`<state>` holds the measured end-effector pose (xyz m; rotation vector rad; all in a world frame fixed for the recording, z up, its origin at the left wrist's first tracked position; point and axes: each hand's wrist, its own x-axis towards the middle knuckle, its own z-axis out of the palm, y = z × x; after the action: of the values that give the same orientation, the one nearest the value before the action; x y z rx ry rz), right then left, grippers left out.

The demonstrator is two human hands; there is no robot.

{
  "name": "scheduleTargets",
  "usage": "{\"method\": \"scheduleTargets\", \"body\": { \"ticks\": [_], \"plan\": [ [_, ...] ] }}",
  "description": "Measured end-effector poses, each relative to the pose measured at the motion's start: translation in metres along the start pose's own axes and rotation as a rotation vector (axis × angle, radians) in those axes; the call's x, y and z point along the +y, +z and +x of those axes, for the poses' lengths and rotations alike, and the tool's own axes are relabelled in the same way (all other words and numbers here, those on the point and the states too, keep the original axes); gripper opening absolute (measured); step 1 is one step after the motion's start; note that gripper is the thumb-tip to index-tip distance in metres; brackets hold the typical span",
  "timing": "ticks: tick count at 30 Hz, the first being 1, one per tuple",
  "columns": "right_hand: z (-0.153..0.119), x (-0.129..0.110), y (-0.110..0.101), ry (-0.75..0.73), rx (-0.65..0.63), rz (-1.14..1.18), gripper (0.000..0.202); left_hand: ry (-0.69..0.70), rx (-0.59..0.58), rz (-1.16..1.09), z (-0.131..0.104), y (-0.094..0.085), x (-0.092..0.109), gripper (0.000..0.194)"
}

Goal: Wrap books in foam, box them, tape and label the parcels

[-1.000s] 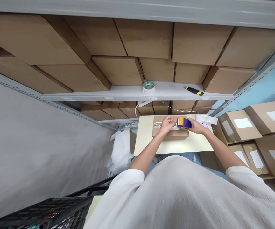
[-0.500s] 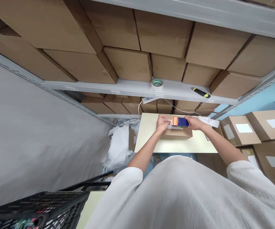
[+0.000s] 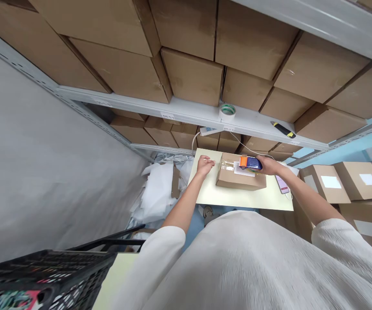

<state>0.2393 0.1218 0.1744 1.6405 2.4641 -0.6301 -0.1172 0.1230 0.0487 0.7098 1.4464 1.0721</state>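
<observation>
A blue tape dispenser (image 3: pixel 253 163) with an orange front is gripped in my right hand (image 3: pixel 266 165), above a cardboard box (image 3: pixel 241 183) on the pale yellow table (image 3: pixel 237 199). Under the dispenser, a white label (image 3: pixel 242 171) lies on the box top. Shiny clear tape (image 3: pixel 227 163) shows near the box's left end; whether it lies flat or is stretched I cannot tell. Just left of the box is my left hand (image 3: pixel 205 165), apart from it. Its fingers are curled together, and what they pinch, if anything, is too small to make out.
A phone (image 3: pixel 282 185) with a white cable lies at the table's right. On the shelf edge (image 3: pixel 186 113) are a tape roll (image 3: pixel 227 112) and a utility knife (image 3: pixel 283 129). Labelled boxes (image 3: pixel 326 187) stand right, white packing sheets (image 3: pixel 158 185) left, and a black crate (image 3: pixel 76 275) lower left.
My left hand has moved left, away from the dispenser and off the box. The dispenser stays over the box in my right hand. The camera view has turned slightly, revealing the phone.
</observation>
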Motion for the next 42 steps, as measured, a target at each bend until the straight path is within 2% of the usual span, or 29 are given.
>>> {"method": "scheduleTargets", "body": {
  "ticks": [7, 15, 19, 27, 33, 37, 40, 42],
  "plan": [
    [0.009, -0.019, -0.006, 0.056, -0.076, -0.115, 0.041, -0.014, -0.031, -0.050, 0.011, -0.012, -0.016, 0.046],
    [0.016, -0.040, -0.013, 0.080, -0.172, -0.232, 0.039, -0.036, -0.028, -0.083, 0.024, -0.017, -0.046, 0.044],
    [0.018, -0.042, -0.013, 0.083, -0.184, -0.252, 0.036, -0.072, -0.047, -0.097, 0.027, -0.009, -0.061, 0.038],
    [0.017, -0.044, -0.013, 0.093, -0.183, -0.232, 0.036, -0.081, -0.056, -0.023, 0.026, 0.024, -0.083, 0.033],
    [0.016, -0.045, -0.013, 0.099, -0.176, -0.206, 0.038, -0.017, -0.022, 0.099, 0.024, 0.019, -0.086, 0.029],
    [0.015, -0.044, -0.011, 0.112, -0.172, -0.178, 0.042, 0.077, -0.149, 0.024, 0.017, 0.014, -0.082, 0.020],
    [0.014, -0.042, -0.011, 0.113, -0.159, -0.158, 0.044, 0.127, -0.208, 0.137, 0.009, 0.011, -0.071, 0.027],
    [0.013, -0.039, -0.010, 0.088, -0.140, -0.145, 0.046, 0.282, -0.223, 0.267, 0.003, 0.011, -0.058, 0.040]
  ]
}}
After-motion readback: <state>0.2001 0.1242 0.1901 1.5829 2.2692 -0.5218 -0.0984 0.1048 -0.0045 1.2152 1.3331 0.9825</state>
